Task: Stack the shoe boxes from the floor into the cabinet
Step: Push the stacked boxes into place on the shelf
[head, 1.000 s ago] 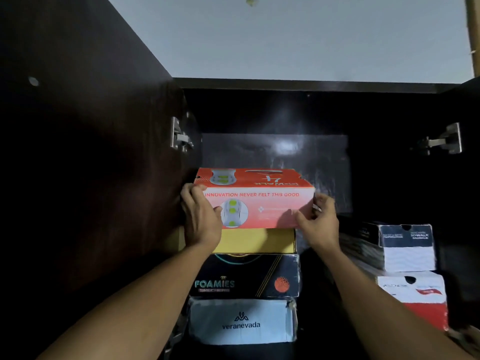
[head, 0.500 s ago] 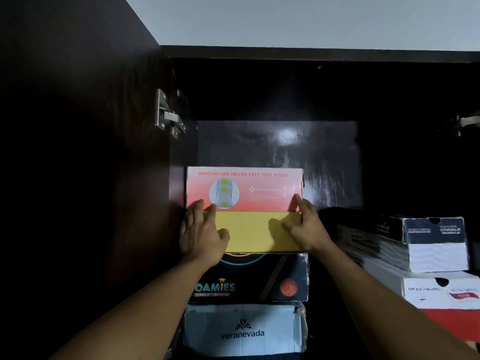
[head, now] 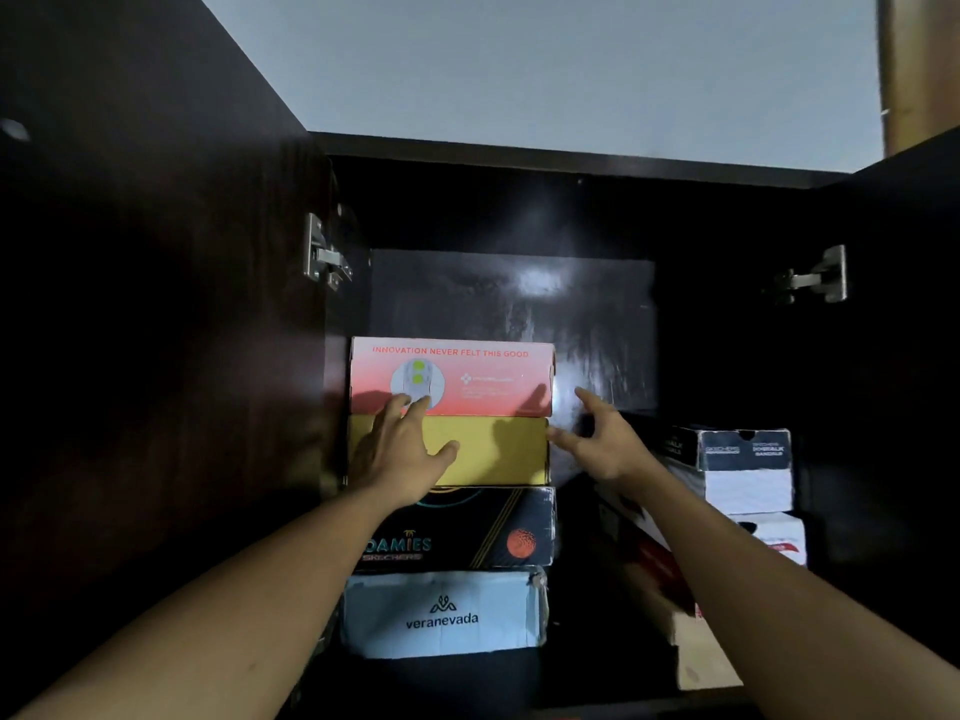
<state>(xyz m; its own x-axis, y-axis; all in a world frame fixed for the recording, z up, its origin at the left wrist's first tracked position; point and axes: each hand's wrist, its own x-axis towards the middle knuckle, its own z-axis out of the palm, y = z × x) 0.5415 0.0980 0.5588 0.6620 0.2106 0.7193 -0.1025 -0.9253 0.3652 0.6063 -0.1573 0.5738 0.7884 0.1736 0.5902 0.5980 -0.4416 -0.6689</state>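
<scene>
At the bottom of the frame two bare forearms reach up and inward toward the middle of the cabinet (head: 571, 153). The left hand (head: 402, 449) lies flat over the yellow box (head: 493, 449), its fingers spread wide and holding nothing, fingertips touching the lower edge of the pink-red box (head: 483, 376) just above. The right hand (head: 597, 439) hangs at centre frame beside the stack's right edge, fingers splayed and empty; whether its thumb touches the yellow box's corner I cannot tell. Both hands sit just below the pink-red box, the left nearer to it.

That box tops the left stack, above the yellow box, a black Foamies box (head: 498, 532) and a pale veranevada box (head: 441, 610). Its short end face looks outward, so its long axis appears to run back into the cabinet. The face is pink fading to red, with a slogan along the top and a sole graphic. It looks squarely seated, though it overhangs the yellow box slightly on the right.

To the right, well apart, a second stack carries a dark Skechers box (head: 743, 449).
</scene>
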